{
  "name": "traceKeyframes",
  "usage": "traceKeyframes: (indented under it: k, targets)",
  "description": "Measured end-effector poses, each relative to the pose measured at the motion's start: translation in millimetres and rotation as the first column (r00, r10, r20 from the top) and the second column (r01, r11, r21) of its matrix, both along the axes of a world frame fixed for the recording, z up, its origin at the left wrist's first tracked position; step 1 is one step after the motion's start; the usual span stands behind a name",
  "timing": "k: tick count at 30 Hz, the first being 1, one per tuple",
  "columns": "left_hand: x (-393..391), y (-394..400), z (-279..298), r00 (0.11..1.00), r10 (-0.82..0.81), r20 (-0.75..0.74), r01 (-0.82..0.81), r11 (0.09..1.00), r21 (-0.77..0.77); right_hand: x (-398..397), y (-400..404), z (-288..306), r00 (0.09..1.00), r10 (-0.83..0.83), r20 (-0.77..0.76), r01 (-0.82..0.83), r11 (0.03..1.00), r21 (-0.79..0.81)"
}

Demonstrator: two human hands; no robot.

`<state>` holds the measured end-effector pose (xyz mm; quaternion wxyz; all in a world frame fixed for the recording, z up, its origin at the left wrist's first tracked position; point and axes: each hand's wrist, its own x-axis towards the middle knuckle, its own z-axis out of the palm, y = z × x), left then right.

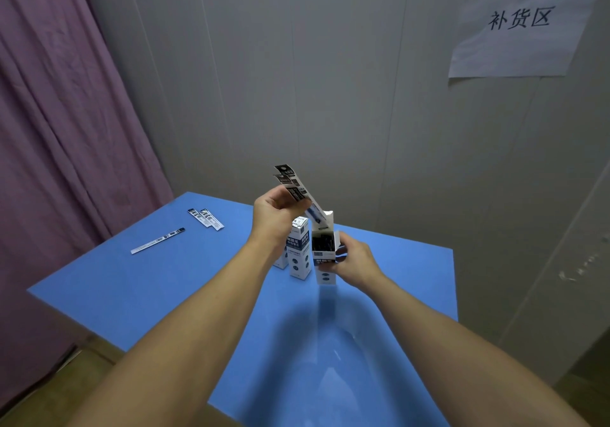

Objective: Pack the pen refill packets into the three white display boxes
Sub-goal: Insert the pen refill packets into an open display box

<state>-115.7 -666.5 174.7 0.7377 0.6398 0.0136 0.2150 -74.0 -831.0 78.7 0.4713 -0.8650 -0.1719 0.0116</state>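
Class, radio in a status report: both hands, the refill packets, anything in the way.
Left hand pinching black-and-white refill packets above open white display box. Right hand gripping that box. Three loose packets left on blue table. Nothing blocking.

obstacles: three white display boxes (299, 251) upright, clustered mid-table | loose packets (205, 218) lie far left of boxes | free: bare blue table (165, 294) left, right and front of boxes

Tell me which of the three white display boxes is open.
The rightmost box, gripped by the right hand: its top flap stands up. The middle box looks closed; the leftmost is mostly hidden.
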Motion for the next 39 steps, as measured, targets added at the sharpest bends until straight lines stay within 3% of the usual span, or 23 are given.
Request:
traceKeyframes:
  k: [7, 12, 22, 25, 28, 29, 32, 34, 39]
  targets:
    - [-5.3, -0.3, -25.9, 0.993, -0.035, -0.109, 0.059, 0.972, 0.228, 0.0, 5.3, 5.4, 1.0, 0.007, 0.022, -0.008, 1.0, 0.018]
    - [2.1, 5.0, -40.6, 0.987, -0.02, -0.16, 0.099, 0.858, 0.504, -1.4, 9.1, 9.5, 0.999, 0.041, 0.036, -0.041, 0.999, 0.007]
    - [0.7, 7.1, -31.9, 0.998, -0.009, -0.07, 0.047, 0.824, 0.564, 1.4, 2.1, 1.1, 1.0, 0.004, -0.011, -0.004, 1.0, -0.007]
    - [3.1, 5.7, -38.3, 0.997, 0.055, -0.06, 0.0, 0.738, 0.675, 2.1, 0.9, -1.8, 1.0, 0.007, -0.017, -0.007, 1.0, -0.022]
    - [8.7, 4.2, -48.4, 0.987, 0.158, -0.021, -0.066, 0.528, 0.847, 2.6, -1.4, -6.1, 1.0, 0.011, -0.019, -0.011, 1.0, -0.007]
    - [9.2, 3.2, -49.7, 0.984, 0.175, -0.027, -0.066, 0.503, 0.862, 2.8, -2.5, -7.0, 1.0, 0.011, -0.021, -0.011, 1.0, -0.004]
    - [9.5, 1.3, -51.2, 0.99, 0.135, -0.032, -0.055, 0.59, 0.806, 3.8, -6.6, -9.5, 0.999, 0.013, -0.034, -0.013, 1.0, -0.012]
    - [8.8, -1.3, -51.8, 0.993, 0.116, -0.005, -0.066, 0.597, 0.799, 3.8, -8.0, -10.0, 0.999, 0.019, -0.037, -0.02, 1.0, -0.015]
    - [12.3, -5.3, -53.6, 0.959, 0.273, -0.078, -0.036, 0.388, 0.921, 3.8, -8.9, -11.3, 0.997, 0.056, -0.045, -0.059, 0.996, -0.07]
